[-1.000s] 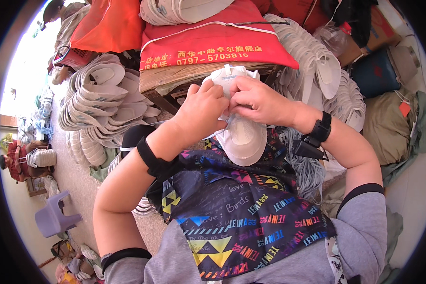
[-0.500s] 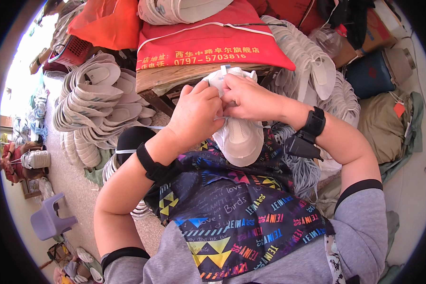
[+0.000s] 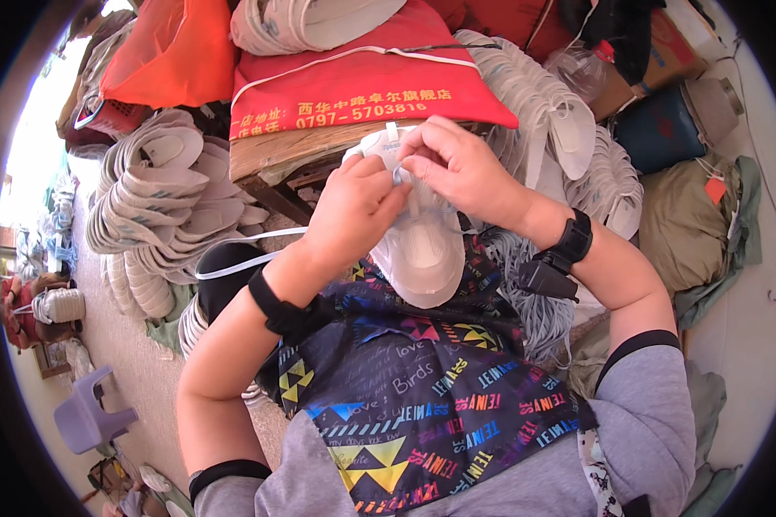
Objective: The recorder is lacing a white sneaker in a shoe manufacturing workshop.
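A white shoe (image 3: pixel 420 265) rests against my apron with its toe toward me and its tongue end against the wooden edge. My left hand (image 3: pixel 352 207) is closed over the shoe's left side, pinching a pale shoelace near the eyelets. Loose lace (image 3: pixel 272 233) trails leftward from beneath that hand, past my dark-clad knee. Over the opposite side, my right hand (image 3: pixel 472 168) has curled fingers, its thumb and forefinger pinched at the lace by the tongue. The exact grip is partly hidden by the fingers.
A wooden table (image 3: pixel 276 153) with a red bag (image 3: pixel 345 82) stands ahead. Stacked shoe pieces (image 3: pixel 151 194) lie to the left, and more stacks (image 3: pixel 543 103) at the right. Grey laces (image 3: pixel 543 310) hang beside my lap. A purple stool (image 3: pixel 93 414) is far left.
My right hand has lifted and shifted slightly away from my left, its fingers loosening. More loose lace shows at the left. The whole view has shifted a little.
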A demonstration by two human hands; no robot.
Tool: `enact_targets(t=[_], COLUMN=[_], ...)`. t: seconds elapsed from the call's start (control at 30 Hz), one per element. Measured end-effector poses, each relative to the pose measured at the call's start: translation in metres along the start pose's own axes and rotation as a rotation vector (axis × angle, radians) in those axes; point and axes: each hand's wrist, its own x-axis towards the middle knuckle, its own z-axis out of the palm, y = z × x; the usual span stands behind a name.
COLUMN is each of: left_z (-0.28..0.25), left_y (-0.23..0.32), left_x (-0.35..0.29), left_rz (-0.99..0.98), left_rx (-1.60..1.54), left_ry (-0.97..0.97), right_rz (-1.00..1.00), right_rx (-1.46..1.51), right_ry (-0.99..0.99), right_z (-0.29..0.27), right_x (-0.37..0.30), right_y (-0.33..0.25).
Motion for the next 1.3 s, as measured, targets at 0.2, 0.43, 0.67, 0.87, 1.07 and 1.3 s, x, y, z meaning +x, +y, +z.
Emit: enact_targets(t=[0.2,0.43,0.67,0.87,1.07,1.3], left_z=[-0.019,0.014,0.012,0.011,0.003,0.015], left_y=[0.025,0.015,0.019,0.019,0.023,0.02], left_x=[0.032,0.017,0.021,0.028,0.037,0.036], left_rz=[-0.135,-0.032,-0.064,-0.02,-0.091,-0.07], left_rx=[-0.481,-0.143,-0.02,0.046,0.12,0.279], left_ry=[0.089,-0.04,-0.198,-0.343,-0.467,-0.388], right_rz=[-0.115,-0.091,-0.121,-0.089,-0.147,-0.173], right_rx=[-0.568,-0.157,-0.187,-0.202,-0.129,-0.137], right_ry=[-0.341,-0.606,-0.486,-0.39,-0.432,-0.499], right_z=[-0.027,-0.047,-0.039,-0.034,-0.031,-0.034], right_x=[-0.022,-0.017,-0.024,-0.036,-0.024,-0.019], right_y=[0.009,0.025,0.034,0.036,0.042,0.045])
